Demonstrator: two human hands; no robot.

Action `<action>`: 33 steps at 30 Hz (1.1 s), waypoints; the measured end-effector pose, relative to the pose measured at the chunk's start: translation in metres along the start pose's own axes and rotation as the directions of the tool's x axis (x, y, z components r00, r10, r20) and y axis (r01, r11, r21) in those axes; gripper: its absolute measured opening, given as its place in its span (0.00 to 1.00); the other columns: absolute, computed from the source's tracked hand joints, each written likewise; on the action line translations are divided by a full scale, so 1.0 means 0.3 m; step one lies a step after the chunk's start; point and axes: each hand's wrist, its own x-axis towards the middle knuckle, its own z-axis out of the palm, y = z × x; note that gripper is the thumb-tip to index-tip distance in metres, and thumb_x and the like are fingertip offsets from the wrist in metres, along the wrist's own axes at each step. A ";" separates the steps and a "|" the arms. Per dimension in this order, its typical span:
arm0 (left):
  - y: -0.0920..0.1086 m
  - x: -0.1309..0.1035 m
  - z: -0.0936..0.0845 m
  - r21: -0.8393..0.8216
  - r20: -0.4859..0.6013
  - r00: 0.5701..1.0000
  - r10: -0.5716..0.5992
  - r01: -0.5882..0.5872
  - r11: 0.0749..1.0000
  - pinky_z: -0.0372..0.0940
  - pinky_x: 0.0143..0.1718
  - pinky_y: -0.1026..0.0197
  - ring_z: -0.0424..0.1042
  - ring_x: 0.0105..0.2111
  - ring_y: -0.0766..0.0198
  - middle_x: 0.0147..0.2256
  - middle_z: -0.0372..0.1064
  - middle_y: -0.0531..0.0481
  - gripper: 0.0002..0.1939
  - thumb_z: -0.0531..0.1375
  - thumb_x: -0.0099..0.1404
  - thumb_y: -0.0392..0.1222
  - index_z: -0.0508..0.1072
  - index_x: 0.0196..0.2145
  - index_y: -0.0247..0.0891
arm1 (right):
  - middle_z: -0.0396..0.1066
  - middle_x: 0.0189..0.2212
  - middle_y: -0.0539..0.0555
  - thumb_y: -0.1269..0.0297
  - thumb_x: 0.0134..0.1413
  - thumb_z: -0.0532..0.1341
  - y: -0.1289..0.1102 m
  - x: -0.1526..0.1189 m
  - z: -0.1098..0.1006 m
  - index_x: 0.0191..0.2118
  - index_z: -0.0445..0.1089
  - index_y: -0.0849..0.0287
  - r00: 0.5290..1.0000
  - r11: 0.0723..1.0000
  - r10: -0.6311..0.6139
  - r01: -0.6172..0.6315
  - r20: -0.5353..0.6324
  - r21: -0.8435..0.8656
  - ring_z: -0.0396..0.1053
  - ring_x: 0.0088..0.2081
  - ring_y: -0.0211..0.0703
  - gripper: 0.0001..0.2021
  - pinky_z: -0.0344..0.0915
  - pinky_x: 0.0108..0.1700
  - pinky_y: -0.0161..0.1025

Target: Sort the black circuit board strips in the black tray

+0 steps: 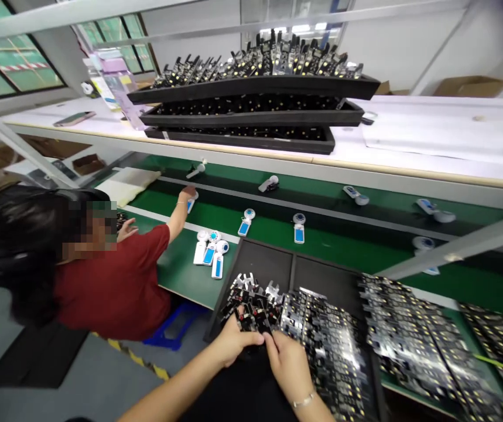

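At the near edge of a black divided tray (293,269), my left hand (232,341) is closed with its thumb pressed on small black circuit boards (255,319) that carry red dots and silvery parts. My right hand (290,360) pinches the same boards from the other side, its thumb close to the left one. Exactly how many boards the fingers hold is hidden. Just beyond my hands, a loose heap of similar boards with metal clips (246,284) lies in the tray. Right of it, a flat sheet-like row of joined boards (321,328) fills another part.
A co-worker in a red shirt (115,281) sits at left, one hand over the green conveyor belt (273,234). White and blue handheld devices (209,255) lie beside the belt. More boards (413,334) are at right. Stacked black trays (251,120) stand on the shelf above.
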 end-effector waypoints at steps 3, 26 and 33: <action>-0.033 0.009 -0.021 0.121 -0.016 0.998 0.053 -0.051 0.991 0.65 0.48 0.52 0.74 0.42 0.53 0.39 0.77 0.47 0.27 0.72 0.46 0.36 0.70 0.44 0.39 | 0.72 0.22 0.56 0.56 0.67 0.43 0.008 0.002 0.014 0.27 0.67 0.58 1.000 0.996 0.007 -0.008 -0.010 -0.092 0.70 0.26 0.45 0.23 0.50 0.30 0.38; -0.009 0.097 -0.317 0.690 -0.248 0.966 0.078 0.119 0.714 0.60 0.56 0.44 0.66 0.55 0.39 0.56 0.65 0.32 0.33 0.67 0.49 0.51 0.68 0.51 0.34 | 0.61 0.54 0.79 0.41 0.56 0.50 0.470 -0.055 -0.082 0.64 0.51 0.71 0.657 0.614 0.724 -0.752 -0.211 -0.239 0.67 0.49 0.74 0.41 0.60 0.48 0.63; 0.001 0.044 -0.145 0.670 -0.093 0.993 0.070 0.010 0.743 0.62 0.55 0.47 0.60 0.60 0.44 0.61 0.58 0.34 0.36 0.67 0.53 0.49 0.63 0.58 0.40 | 0.62 0.57 0.70 0.35 0.53 0.48 0.420 -0.091 -0.282 0.64 0.54 0.64 0.748 0.753 0.638 -0.656 -0.184 -0.057 0.63 0.56 0.65 0.42 0.61 0.54 0.55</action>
